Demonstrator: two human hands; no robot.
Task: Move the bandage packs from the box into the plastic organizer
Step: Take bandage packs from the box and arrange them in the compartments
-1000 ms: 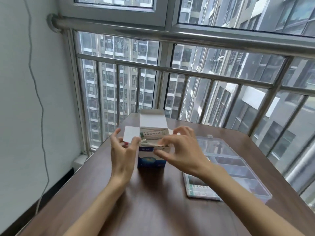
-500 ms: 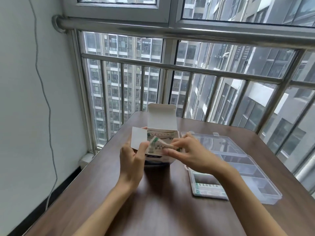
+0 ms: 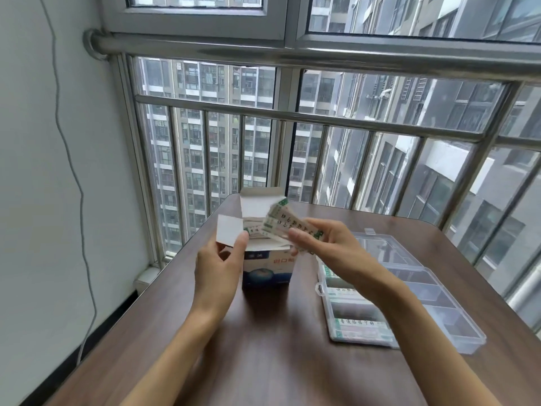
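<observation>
Packs [image 3: 281, 222] pinched in right hand [image 3: 325, 244] above box [image 3: 268, 266].
Box flap gripped by left hand [image 3: 218, 268]; organizer [image 3: 409, 294] just right, on desk [image 3: 263, 347].

Box [image 3: 268, 269] front shows red "创口" then cut off; print on bandage packs [image 3: 285, 222] too blurred to read.

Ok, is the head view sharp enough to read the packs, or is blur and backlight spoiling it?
Head view: the green-and-white bandage packs in the right hand are motion-smeared, print unreadable; window daylight backlights the blue-and-white cardboard box; wide-angle bends the steel railing.
</observation>
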